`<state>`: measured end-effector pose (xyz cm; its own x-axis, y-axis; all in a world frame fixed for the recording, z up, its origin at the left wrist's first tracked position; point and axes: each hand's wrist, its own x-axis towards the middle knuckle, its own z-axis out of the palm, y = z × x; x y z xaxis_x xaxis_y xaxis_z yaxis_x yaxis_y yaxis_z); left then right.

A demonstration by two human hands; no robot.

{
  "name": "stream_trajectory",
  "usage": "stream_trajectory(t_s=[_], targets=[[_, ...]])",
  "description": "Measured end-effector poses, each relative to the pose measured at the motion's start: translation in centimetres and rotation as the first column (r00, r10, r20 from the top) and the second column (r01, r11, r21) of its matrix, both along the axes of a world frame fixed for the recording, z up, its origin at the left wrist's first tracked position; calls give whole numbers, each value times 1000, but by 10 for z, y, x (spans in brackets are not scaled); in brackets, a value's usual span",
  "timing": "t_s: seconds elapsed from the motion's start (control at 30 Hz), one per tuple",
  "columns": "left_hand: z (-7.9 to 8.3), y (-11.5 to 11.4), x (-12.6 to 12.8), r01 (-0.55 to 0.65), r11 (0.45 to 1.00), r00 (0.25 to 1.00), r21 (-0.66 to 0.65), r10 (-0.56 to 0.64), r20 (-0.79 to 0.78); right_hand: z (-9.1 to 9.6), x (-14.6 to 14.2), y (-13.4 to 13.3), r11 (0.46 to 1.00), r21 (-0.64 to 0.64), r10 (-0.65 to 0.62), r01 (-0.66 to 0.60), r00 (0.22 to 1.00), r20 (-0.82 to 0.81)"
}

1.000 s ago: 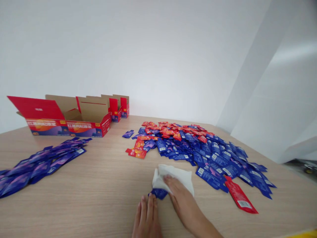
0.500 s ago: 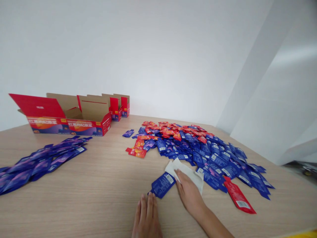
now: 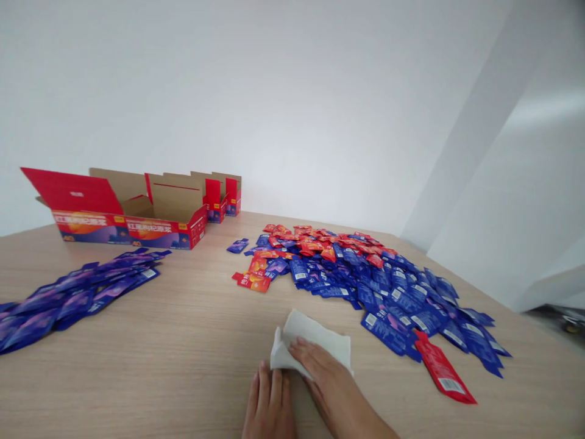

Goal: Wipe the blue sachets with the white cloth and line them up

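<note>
My right hand (image 3: 322,372) presses a folded white cloth (image 3: 317,332) against the table, fingers closed over it. Just left of it, my left hand (image 3: 270,402) rests low with its fingers together, the fingertips at the cloth's near left edge. The blue pouch whose end lay under those fingertips is now covered by the cloth and hands. To the right lies a red pouch (image 3: 443,369) with a barcode label. Beyond it spreads a heap of blue pouches (image 3: 402,299), with red pouches (image 3: 315,241) towards its far side.
A long row of overlapping blue pouches (image 3: 82,296) lies on the left. Behind it stand open red cardboard boxes (image 3: 159,235) with raised flaps. A red-orange pouch (image 3: 256,277) and a single blue pouch (image 3: 237,246) lie on the wooden table (image 3: 196,341), near the heap's left side.
My right hand has slid the cloth left and towards me, over the blue pouch, which is now out of sight. My left hand has stayed nearly in place.
</note>
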<state>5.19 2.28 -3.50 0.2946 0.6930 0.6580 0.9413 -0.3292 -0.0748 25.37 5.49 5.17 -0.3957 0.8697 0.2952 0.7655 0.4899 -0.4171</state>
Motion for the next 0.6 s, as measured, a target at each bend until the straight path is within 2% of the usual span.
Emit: stream_trajectory(t_s=[0.03,0.07,0.17,0.2,0.23,0.33,0.37,0.4,0.47,0.53,0.57,0.6], targets=[[-1,1,-1,15,1000,1000,6,-15,-6,-1,0,0,1000,5,11,-11,1000,-2],[-2,1,-2,30,999,999,12,-30,-11,-1,0,2,999,17,-33,33,999,-11],[-2,0,-1,18,1000,1000,3,-18,-8,0,2,7,965,65,-251,255,966,-56],[-2,-1,0,1,1000,1000,-9,-1,0,0,0,6,964,75,-252,257,966,-61],[-2,-2,1,-12,1000,1000,-24,13,7,0,-4,5,978,76,-190,194,980,-57],[-1,-4,3,-18,997,1000,-70,19,20,1,-17,-2,994,42,99,-96,993,-65],[-1,-4,3,-11,997,1000,-83,12,20,2,-18,-1,994,28,103,-101,991,-80],[-1,-4,2,-2,996,1000,-89,4,18,4,-17,1,999,17,41,-40,996,-74],[-3,-3,0,26,997,1000,-66,-25,6,7,-11,7,985,12,-171,172,984,-50],[-7,-1,-3,33,999,999,-34,-33,-3,6,-6,10,957,16,-288,289,957,-25],[-8,0,-3,27,999,1000,-24,-27,-5,5,-6,9,965,14,-260,260,965,-18],[-9,1,-4,24,1000,1000,-18,-24,-7,3,-7,7,985,9,-171,171,985,-12]])
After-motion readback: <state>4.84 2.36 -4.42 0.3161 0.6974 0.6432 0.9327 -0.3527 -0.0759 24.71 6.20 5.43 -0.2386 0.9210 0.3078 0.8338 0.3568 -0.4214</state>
